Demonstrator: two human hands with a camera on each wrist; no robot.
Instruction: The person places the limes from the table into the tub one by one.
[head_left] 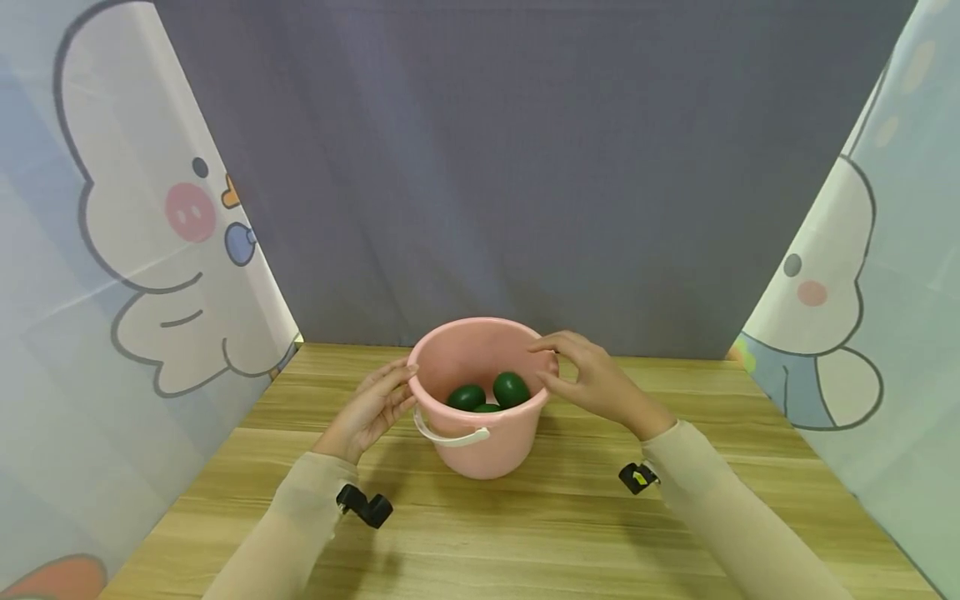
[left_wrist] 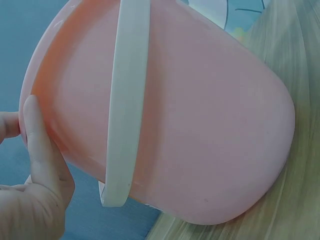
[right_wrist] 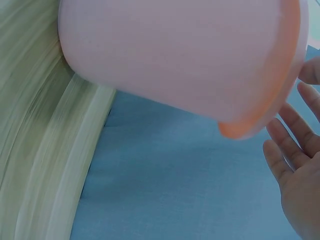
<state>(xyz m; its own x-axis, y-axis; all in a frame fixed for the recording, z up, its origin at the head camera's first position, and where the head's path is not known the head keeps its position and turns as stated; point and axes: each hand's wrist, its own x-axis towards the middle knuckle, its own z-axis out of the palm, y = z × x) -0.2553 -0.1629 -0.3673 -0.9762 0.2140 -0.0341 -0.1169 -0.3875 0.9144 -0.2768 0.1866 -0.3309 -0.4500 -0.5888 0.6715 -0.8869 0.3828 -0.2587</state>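
Note:
A pink plastic bucket stands upright on the wooden table, its white handle hanging down at the front left. Inside lie several smooth dark green oval things that look like avocados. At the left side of the rim, my left hand pinches the edge; the left wrist view shows one finger against the outer wall and another fingertip at the rim's top. My right hand is at the opposite rim, its fingers spread and loosely bent, the tips reaching over the opening. Whether they touch the rim is hard to tell.
The wooden table ends at a grey curtain just behind the bucket. Pale cloth walls with cartoon figures stand at the left and right. Small black mounts sit on both wrists.

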